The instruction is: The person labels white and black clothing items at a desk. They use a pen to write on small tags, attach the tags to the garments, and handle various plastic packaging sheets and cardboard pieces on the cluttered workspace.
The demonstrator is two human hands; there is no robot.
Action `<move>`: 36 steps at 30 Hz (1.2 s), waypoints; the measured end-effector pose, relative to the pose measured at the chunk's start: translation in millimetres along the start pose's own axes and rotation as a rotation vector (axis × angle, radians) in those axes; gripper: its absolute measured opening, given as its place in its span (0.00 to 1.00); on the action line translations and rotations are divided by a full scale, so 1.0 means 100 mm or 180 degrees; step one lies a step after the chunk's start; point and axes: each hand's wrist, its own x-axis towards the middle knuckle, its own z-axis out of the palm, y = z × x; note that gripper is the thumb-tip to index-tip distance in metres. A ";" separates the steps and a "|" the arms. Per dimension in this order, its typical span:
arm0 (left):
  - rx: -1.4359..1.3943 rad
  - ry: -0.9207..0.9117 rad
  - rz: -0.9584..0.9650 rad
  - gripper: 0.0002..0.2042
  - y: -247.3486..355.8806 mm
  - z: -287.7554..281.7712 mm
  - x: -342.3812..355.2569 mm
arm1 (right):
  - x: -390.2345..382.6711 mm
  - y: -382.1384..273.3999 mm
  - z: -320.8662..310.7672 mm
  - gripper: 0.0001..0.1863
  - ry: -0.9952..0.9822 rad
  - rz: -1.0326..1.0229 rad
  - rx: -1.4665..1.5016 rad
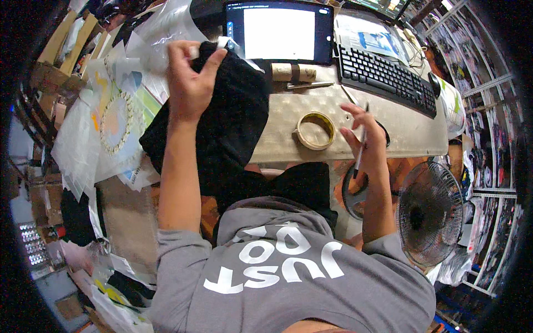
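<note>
My left hand (191, 80) is raised at the far left of the table. Its fingers and thumb pinch the top of a black cloth garment (233, 105), which hangs down toward my lap. A small white tag (226, 43) shows at the garment's upper edge, beside my thumb. My right hand (366, 133) hovers over the table's front right edge. A slim pen (360, 158) lies across its palm, held there while the thumb and forefinger stand apart. Left of that hand, a roll of tape (315, 131) rests on the table. Scissors (348, 94) lie partly hidden behind the hand.
A tablet (278, 33) stands at the back, with a brown roll (294, 72) and a metal pen (311, 85) before it. The keyboard (388, 80) is back right. Plastic bags (83, 130) crowd the left. A fan (430, 213) stands right of me.
</note>
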 end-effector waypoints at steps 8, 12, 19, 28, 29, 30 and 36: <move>-0.2004 -0.0558 0.0195 0.26 1.55 -1.23 0.28 | 0.88 -1.22 0.35 0.31 -0.0976 -0.1547 0.2305; -0.2157 -0.1241 0.0451 0.24 1.73 -1.50 0.32 | 0.95 -1.45 0.53 0.27 -0.1079 -0.0897 0.3078; -0.1373 -0.0689 0.0598 0.21 1.71 -2.13 0.59 | 1.05 -1.79 0.73 0.30 -0.1450 -0.1145 0.3523; -0.0444 0.1091 0.0165 0.17 0.84 -2.97 1.24 | 1.20 -1.58 1.37 0.22 -0.2195 0.0940 0.5794; -0.0685 0.1253 -0.0044 0.17 0.30 -2.94 1.16 | 1.18 -1.44 1.52 0.20 -0.2168 0.0926 0.5303; -0.0348 0.1235 0.0002 0.16 0.69 -3.13 1.37 | 1.21 -1.55 1.61 0.19 -0.2358 0.0555 0.5395; -0.0923 0.1089 -0.0632 0.15 -0.05 -2.49 1.36 | 2.01 -1.19 0.92 0.13 -0.0235 0.0347 0.4496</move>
